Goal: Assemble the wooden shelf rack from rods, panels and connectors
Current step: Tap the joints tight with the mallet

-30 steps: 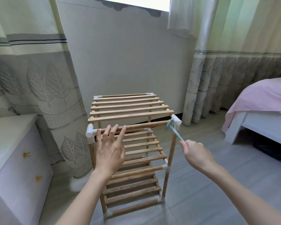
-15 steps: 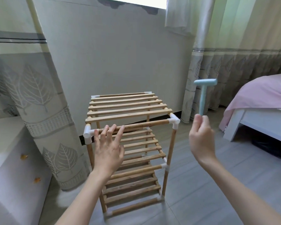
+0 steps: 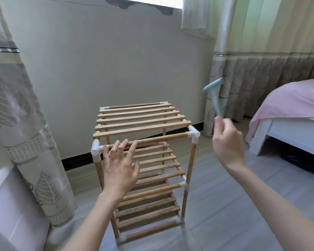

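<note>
Tilted since before, mallet (image 3: 214,98) in right hand (image 3: 227,142) above rack (image 3: 143,122).

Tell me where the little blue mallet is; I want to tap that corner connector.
In the head view, the blue mallet is raised in the right hand, right of the rack, above its front-right connector.

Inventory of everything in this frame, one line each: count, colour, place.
shelf rack: 1, wood slats, white corner connectors, three tiers, centre by the wall
mallet: 1, light blue, raised right of rack
curtains: 2, grey leaf-print, left and right
bed: 1, white frame, pink cover, right
cabinet: 1, white, lower left
left hand: 1, fingers straight, touching top front rod
right hand: 1, grips mallet handle
</note>
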